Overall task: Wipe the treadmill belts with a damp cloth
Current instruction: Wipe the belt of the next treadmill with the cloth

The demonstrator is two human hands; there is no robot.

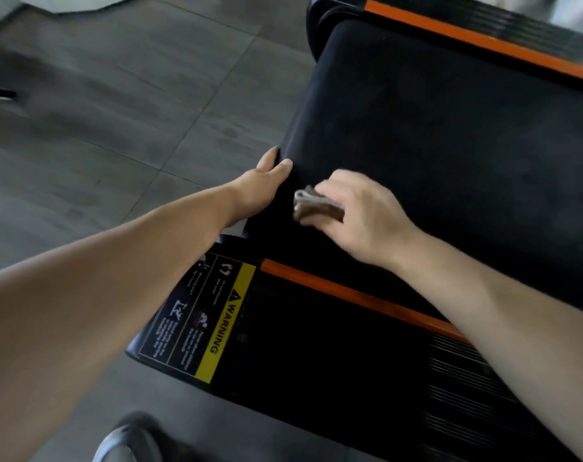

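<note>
Here, a black treadmill belt fills the upper right of the view. At the belt's rear end, the left hand grips the edge, thumb on top and fingers bent over the rim out of sight. Just beside it on the belt, the right hand curls around a folded brownish cloth, blurred. A yellow warning label sits beside the belt's near edge.

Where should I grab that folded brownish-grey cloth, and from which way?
Grab the folded brownish-grey cloth across its thick folded middle, coming down from above. It sits low against the black treadmill belt, so there is little room to get under it. The right hand holds it this way, fingers curled over the top, which is probably the steadiest grip for wiping.
</note>
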